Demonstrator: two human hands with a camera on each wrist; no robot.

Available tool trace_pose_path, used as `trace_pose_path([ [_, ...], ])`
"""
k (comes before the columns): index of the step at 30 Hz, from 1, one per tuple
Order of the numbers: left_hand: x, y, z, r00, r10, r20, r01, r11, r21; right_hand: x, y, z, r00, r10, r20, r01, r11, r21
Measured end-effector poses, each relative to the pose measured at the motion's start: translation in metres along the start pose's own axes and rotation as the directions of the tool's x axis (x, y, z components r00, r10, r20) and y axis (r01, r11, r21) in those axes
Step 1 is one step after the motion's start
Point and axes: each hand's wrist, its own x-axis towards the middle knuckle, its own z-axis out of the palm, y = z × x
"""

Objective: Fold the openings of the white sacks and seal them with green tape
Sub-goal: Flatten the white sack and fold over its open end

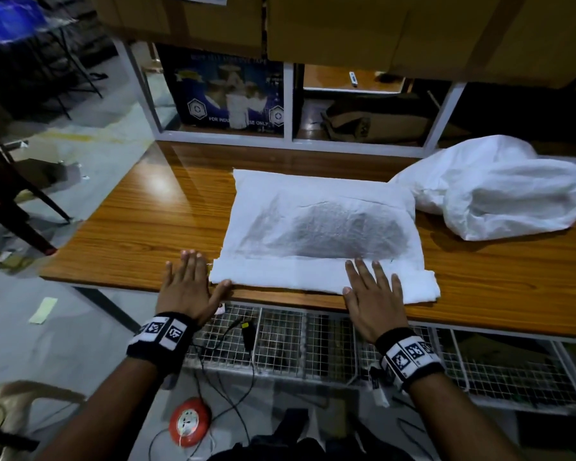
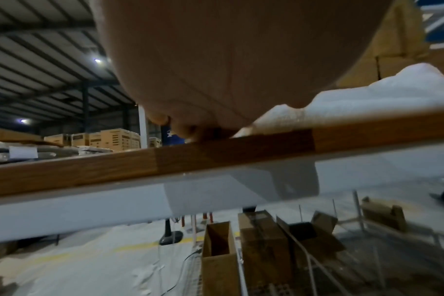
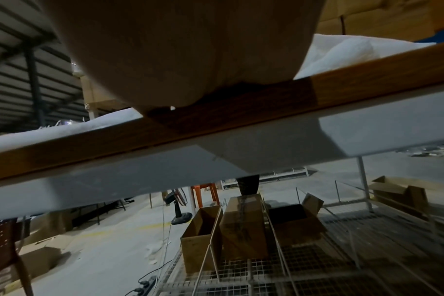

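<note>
A flat white sack (image 1: 320, 227) with a dark shape showing through lies on the wooden table (image 1: 140, 227). Its near edge is folded over into a band (image 1: 280, 277) along the table's front. My left hand (image 1: 190, 281) lies flat on the table at the band's left end, thumb touching the corner. My right hand (image 1: 369, 294) presses flat on the band, fingers straight. In both wrist views only a palm (image 2: 216, 60) (image 3: 185, 50) above the table edge and white sack fabric (image 2: 368, 98) (image 3: 355, 50) show. No green tape is in sight.
A second white sack (image 1: 499, 188), bulging and crumpled, lies at the table's right rear. Shelves with cardboard boxes (image 1: 346, 24) and a blue carton (image 1: 226, 94) stand behind. Wire baskets (image 1: 313, 341), cables and a red cable reel (image 1: 189, 421) are below the front edge.
</note>
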Motion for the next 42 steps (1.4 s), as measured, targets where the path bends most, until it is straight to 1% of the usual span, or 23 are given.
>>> trace_pose_path([
  [2, -0.004, 0.026, -0.018, 0.990, -0.021, -0.137, 0.017, 0.999, -0.031, 0.001, -0.002, -0.003, 1.000, 0.013, 0.010, -0.013, 0.999, 0.040],
  [3, -0.006, 0.049, -0.027, 0.976, 0.069, -0.207, -0.075, 0.997, -0.020, 0.002, -0.003, -0.004, 1.000, 0.022, 0.017, -0.023, 0.998, 0.059],
  [4, -0.008, 0.076, -0.031, 0.939, 0.231, -0.256, -0.243, 0.970, -0.016, 0.002, -0.003, -0.005, 0.999, 0.030, 0.028, -0.032, 0.997, 0.069],
  [5, -0.009, 0.104, -0.029, 0.869, 0.412, -0.275, -0.429, 0.903, -0.004, 0.003, -0.004, -0.005, 0.999, 0.037, 0.039, -0.040, 0.997, 0.070],
  [6, -0.010, 0.130, -0.022, 0.803, 0.546, -0.241, -0.561, 0.828, 0.008, 0.003, -0.004, -0.005, 0.998, 0.042, 0.042, -0.045, 0.997, 0.070],
  [7, -0.010, 0.150, -0.014, 0.788, 0.601, -0.134, -0.606, 0.795, 0.002, 0.003, -0.004, -0.006, 0.998, 0.042, 0.042, -0.045, 0.997, 0.066],
  [9, -0.005, 0.163, 0.006, 0.828, 0.560, 0.024, -0.560, 0.829, -0.001, 0.002, -0.001, -0.007, 0.999, 0.024, 0.032, -0.026, 0.999, 0.039],
  [12, 0.000, 0.157, 0.021, 0.837, 0.547, 0.018, -0.547, 0.834, 0.065, -0.007, 0.031, -0.009, 0.999, 0.030, 0.033, -0.029, 0.999, -0.044],
  [14, 0.000, 0.157, 0.021, 0.833, 0.553, 0.027, -0.554, 0.831, 0.042, -0.019, 0.071, -0.015, 0.990, 0.137, 0.027, -0.135, 0.988, -0.069],
  [17, 0.000, 0.161, 0.021, 0.835, 0.550, 0.032, -0.550, 0.835, 0.019, -0.030, 0.111, -0.035, 0.939, 0.328, 0.104, -0.310, 0.938, -0.157],
  [19, -0.001, 0.160, 0.020, 0.831, 0.554, 0.039, -0.555, 0.832, 0.011, -0.027, 0.101, -0.045, 0.934, 0.356, 0.041, -0.337, 0.912, -0.236],
  [21, -0.002, 0.159, 0.018, 0.829, 0.558, 0.031, -0.559, 0.829, 0.004, -0.015, 0.064, -0.049, 0.975, 0.204, -0.084, -0.220, 0.941, -0.258],
  [23, -0.002, 0.158, 0.018, 0.825, 0.565, 0.034, -0.565, 0.825, 0.000, -0.002, 0.020, -0.038, 0.995, 0.035, -0.095, -0.055, 0.975, -0.216],
  [24, -0.002, 0.158, 0.019, 0.823, 0.568, 0.028, -0.568, 0.823, 0.004, 0.003, 0.001, -0.027, 0.998, -0.007, -0.064, -0.005, 0.984, -0.179],
  [26, -0.002, 0.159, 0.018, 0.820, 0.572, 0.013, -0.572, 0.820, 0.005, 0.008, -0.018, -0.011, 1.000, 0.014, -0.007, -0.015, 0.996, -0.087],
  [28, 0.000, 0.153, 0.017, 0.822, 0.569, 0.008, -0.569, 0.822, -0.004, 0.009, -0.019, -0.003, 0.998, 0.062, -0.009, -0.063, 0.997, -0.042],
  [30, 0.004, 0.128, 0.018, 0.852, 0.523, -0.005, -0.523, 0.852, -0.024, 0.009, -0.014, 0.001, 0.998, 0.064, -0.029, -0.065, 0.997, -0.043],
  [33, 0.005, 0.059, 0.023, 0.918, 0.395, -0.040, -0.396, 0.918, -0.028, 0.011, -0.013, 0.004, 0.997, 0.057, -0.058, -0.056, 0.998, 0.003],
  [37, 0.004, -0.013, 0.012, 0.991, 0.126, 0.037, -0.125, 0.992, -0.012, 0.011, -0.016, 0.005, 0.996, 0.078, -0.045, -0.078, 0.997, 0.000],
  [39, 0.006, -0.013, -0.005, 0.999, -0.027, 0.029, 0.028, 1.000, -0.012, 0.012, -0.017, 0.005, 0.995, 0.079, -0.060, -0.079, 0.997, 0.007],
  [40, 0.004, -0.002, -0.016, 0.998, -0.062, -0.013, 0.062, 0.998, -0.028, 0.012, -0.017, 0.004, 0.996, 0.077, -0.052, -0.077, 0.997, 0.010],
  [41, 0.001, 0.016, -0.026, 0.995, -0.031, -0.090, 0.028, 0.999, -0.036, 0.012, -0.018, 0.004, 0.996, 0.077, -0.041, -0.076, 0.997, 0.012],
  [42, -0.002, 0.040, -0.033, 0.983, 0.060, -0.173, -0.067, 0.997, -0.034, 0.012, -0.018, 0.004, 0.997, 0.076, -0.031, -0.076, 0.997, 0.011],
])
